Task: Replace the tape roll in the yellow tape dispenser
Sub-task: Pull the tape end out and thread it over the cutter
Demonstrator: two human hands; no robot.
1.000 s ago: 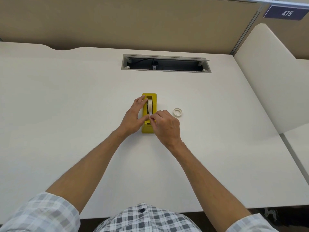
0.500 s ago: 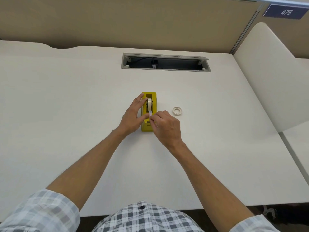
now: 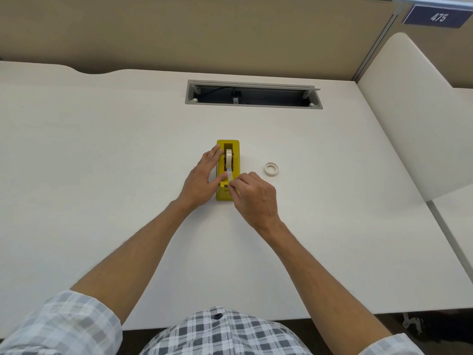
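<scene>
At desk centre, a tape roll already sits in the yellow tape dispenser; left hand steadies it ungripped, right hand pinches the tape end toward the cutter, spent core at three o'clock.

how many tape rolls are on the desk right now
2. One tape roll sits in the yellow dispenser, its strip pinched by the right hand. A thin ring-like roll lies on the desk to its right.

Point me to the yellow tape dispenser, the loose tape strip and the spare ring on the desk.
yellow tape dispenser [image 3: 236, 160], head view, right side wall.
tape strip [image 3: 230, 174], head view, mid-length.
spare ring [image 3: 271, 168], head view, its rim.
</scene>
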